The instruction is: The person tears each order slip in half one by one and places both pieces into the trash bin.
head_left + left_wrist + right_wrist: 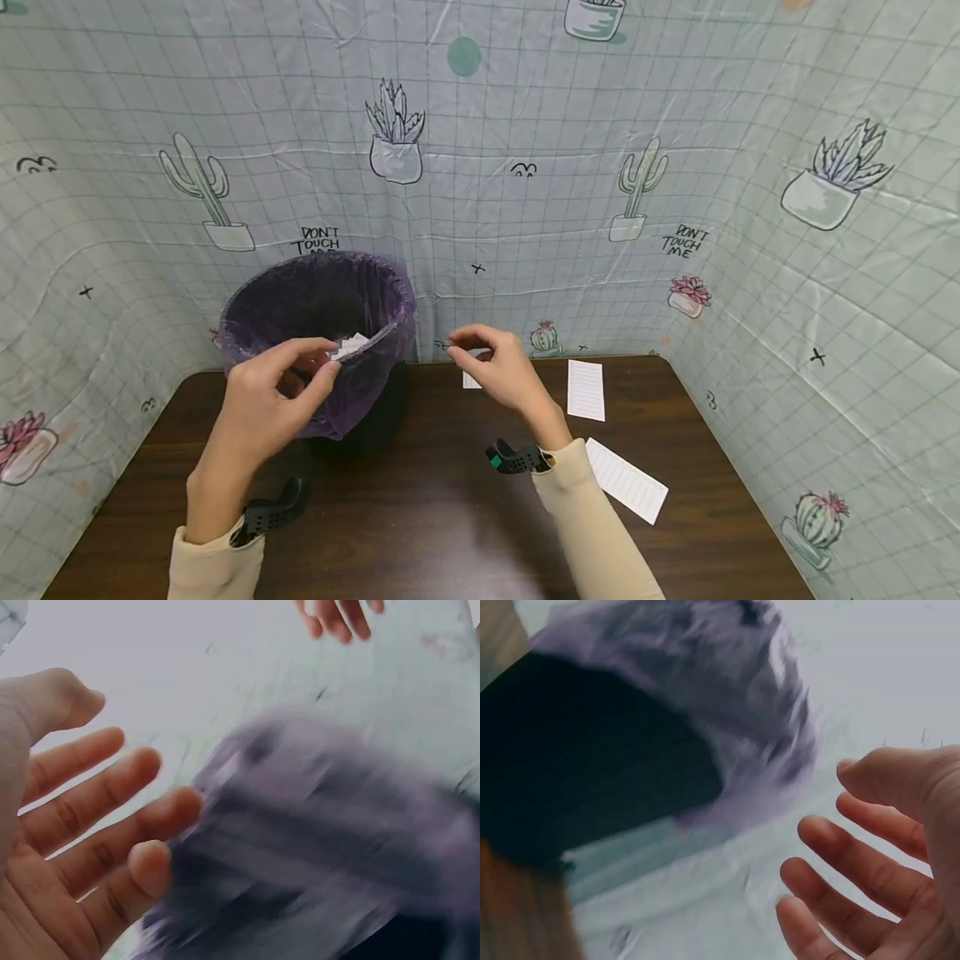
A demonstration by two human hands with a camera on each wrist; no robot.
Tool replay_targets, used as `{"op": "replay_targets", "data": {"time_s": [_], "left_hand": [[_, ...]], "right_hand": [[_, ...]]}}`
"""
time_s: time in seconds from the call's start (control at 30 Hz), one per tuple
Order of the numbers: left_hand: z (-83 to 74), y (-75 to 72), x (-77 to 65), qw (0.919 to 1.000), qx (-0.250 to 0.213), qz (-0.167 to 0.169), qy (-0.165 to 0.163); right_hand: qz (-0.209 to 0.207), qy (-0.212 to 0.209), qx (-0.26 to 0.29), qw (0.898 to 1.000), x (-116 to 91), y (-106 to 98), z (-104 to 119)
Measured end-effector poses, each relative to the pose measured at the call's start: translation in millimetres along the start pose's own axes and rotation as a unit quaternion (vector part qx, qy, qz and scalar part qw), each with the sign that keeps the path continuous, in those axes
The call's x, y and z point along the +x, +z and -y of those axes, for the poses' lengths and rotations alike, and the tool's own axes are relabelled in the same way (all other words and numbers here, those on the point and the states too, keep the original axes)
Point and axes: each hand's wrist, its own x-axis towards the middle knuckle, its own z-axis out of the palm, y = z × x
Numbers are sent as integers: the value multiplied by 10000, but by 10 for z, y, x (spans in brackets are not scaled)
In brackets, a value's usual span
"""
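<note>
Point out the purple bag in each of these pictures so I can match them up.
Head: the purple bag sits left of centre, lining the dark bin.
Left wrist: the purple bag, blurred, runs from centre to lower right.
Right wrist: the purple bag spans the upper middle.
Shared landmark: the pale cloth behind it.

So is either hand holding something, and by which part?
Nothing is held: the bare left hand and bare right hand are empty, near the purple-lined black bin.

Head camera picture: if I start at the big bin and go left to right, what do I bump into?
Purple-lined black bin → right hand → lined card near the back edge → slanted lined card.
</note>
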Motion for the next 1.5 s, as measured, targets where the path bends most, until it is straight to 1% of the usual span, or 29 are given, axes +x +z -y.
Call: {"op": "replay_targets", "data": {"time_s": [0.13, 0.2, 0.3, 0.4, 0.47, 0.53, 0.63, 0.7, 0.77, 0.87, 1.03, 1.17, 1.23, 1.33, 1.5], "left_hand": [[-91, 251, -92, 9985, -482, 159, 213], [-132, 383, -158, 9968, -722, 287, 203], [-166, 580, -286, 9933, -1030, 515, -16], [-191, 783, -444, 9878, -1232, 868, -396], [-208, 910, -554, 9836, -1270, 1108, -644], [-225, 1026, -655, 9797, -1254, 1328, -825], [-238, 1160, -778, 9783, -1102, 1491, -923], [-244, 1221, -838, 9783, -994, 1557, -941], [-253, 1261, -877, 9791, -917, 1555, -934], [-268, 1307, -916, 9784, -938, 1561, -982], [-281, 1382, -967, 9763, -1049, 1571, -1054], [-286, 1435, -976, 9755, -1102, 1604, -1028], [-291, 1452, -970, 9753, -1124, 1608, -1017], [-305, 1465, -955, 9750, -1126, 1602, -1050], [-332, 1493, -940, 9713, -1247, 1725, -1066]], "right_hand": [[-237, 343, -128, 9990, -275, -95, -295], [-309, 534, -139, 9980, -413, -151, -444], [-320, 822, -248, 9958, -612, -238, -632], [-268, 1077, -524, 9924, -787, -341, -782], [-226, 1180, -766, 9898, -882, -423, -868], [-196, 1256, -1009, 9867, -970, -519, -954], [-173, 1371, -1402, 9804, -1105, -684, -1080], [-201, 1454, -1702, 9744, -1210, -797, -1168], [-254, 1556, -1972, 9676, -1324, -906, -1254], [-371, 1780, -2239, 9575, -1502, -1034, -1353], [-443, 2203, -2390, 9447, -1783, -1185, -1465], [-429, 2529, -2397, 9363, -1950, -1282, -1549], [-375, 2634, -2387, 9339, -2007, -1312, -1588], [-309, 2639, -2392, 9339, -2056, -1331, -1644], [-413, 2596, -2394, 9347, -2085, -1329, -1681]]}}
